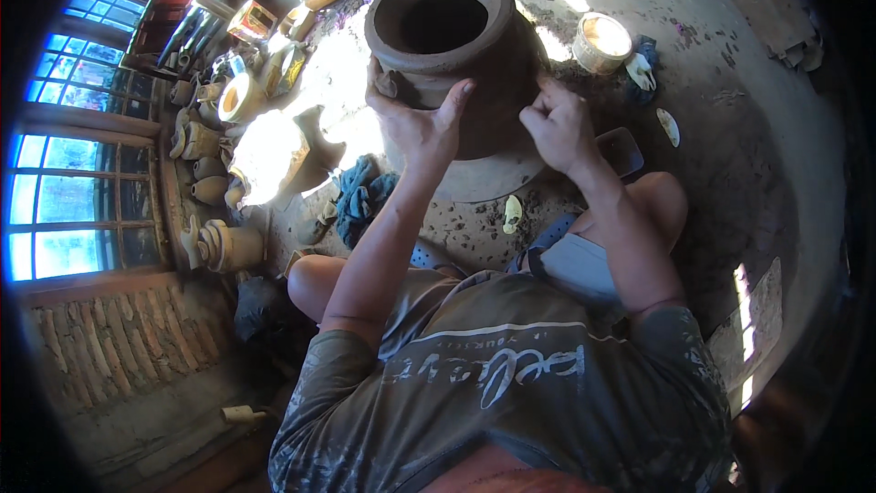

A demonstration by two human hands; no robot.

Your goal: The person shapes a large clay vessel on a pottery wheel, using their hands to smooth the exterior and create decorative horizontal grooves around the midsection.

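Note:
A large dark clay pot (497, 119) with a wide flared rim and a round mouth stands before me on a pale round base (488, 181). My left hand (422, 126) rests against its left side, thumb spread away from the fingers. A small dark lump (389, 84) shows by those fingers; whether it is part of the pot or loose, I cannot tell. On the pot's right side, just under the shoulder, my right hand (561, 126) presses with fingers curled in. Anything in that closed grip is hidden.
A round tub (602, 43) stands right of the pot, near a shallow plastic container (620, 152). A bluish cloth (360, 201) lies left of my left forearm. Several pots and jugs (235, 246) line the window wall. Scraps dot the floor.

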